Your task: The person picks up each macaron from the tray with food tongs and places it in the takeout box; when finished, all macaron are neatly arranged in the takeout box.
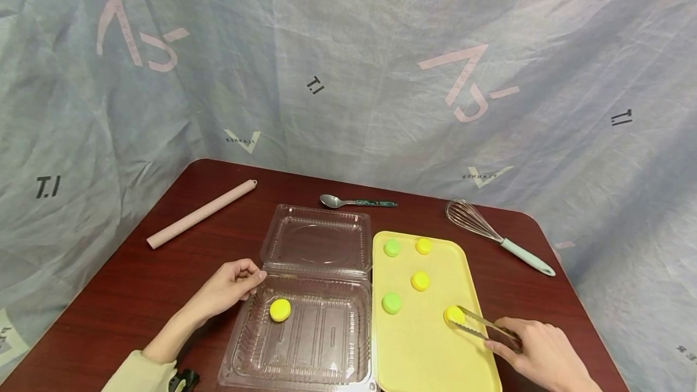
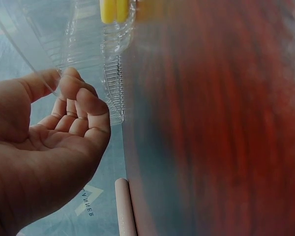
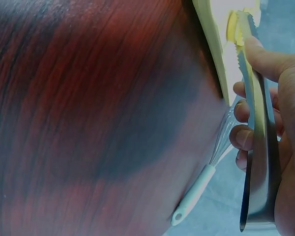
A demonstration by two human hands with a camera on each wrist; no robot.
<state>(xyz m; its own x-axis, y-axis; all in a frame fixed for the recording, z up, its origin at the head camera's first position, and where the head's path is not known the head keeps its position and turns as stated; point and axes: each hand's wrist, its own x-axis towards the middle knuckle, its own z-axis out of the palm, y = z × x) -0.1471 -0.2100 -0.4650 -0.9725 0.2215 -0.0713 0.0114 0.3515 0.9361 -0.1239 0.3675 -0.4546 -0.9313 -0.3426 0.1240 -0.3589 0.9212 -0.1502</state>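
My right hand (image 1: pixel 544 349) holds metal tongs (image 3: pixel 258 147), their jaws on either side of a yellow macaron (image 1: pixel 454 316) near the right edge of the yellow tray (image 1: pixel 430 356). Elsewhere on the tray lie two green macarons, one at the back (image 1: pixel 392 247) and one nearer (image 1: pixel 391 303), and two more yellow macarons (image 1: pixel 420 280). With thumb and curled fingers, my left hand (image 1: pixel 225 289) pinches the left rim of an opened clear plastic container (image 1: pixel 310 343) close to its hinge. One yellow macaron (image 1: pixel 280 310) sits inside the container's base, towards the left.
Behind the base lies the container's lid (image 1: pixel 316 241), folded back flat. A pale pink rolling pin (image 1: pixel 201 213) is at the back left, a spoon (image 1: pixel 359 202) at the back middle, and a whisk (image 1: pixel 498 238) right of the tray. A grey cloth (image 1: pixel 348 77) hangs behind the table.
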